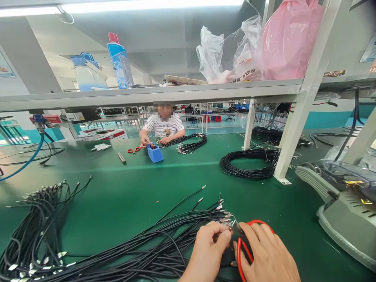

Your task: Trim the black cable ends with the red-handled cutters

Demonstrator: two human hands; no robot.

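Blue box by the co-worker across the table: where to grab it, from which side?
Take the blue box across its two long side walls, from above. It sits upright on the green table with its top open and something sticking out, so keep fingers off the opening. The co-worker's hands are close on its far side; the near side looks free.

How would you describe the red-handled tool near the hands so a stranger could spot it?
On the green table, follow the black cable bundle to its metal-tipped ends. There the right hand rests on the cutters. Their red loop handles are the only red thing among the black cables.
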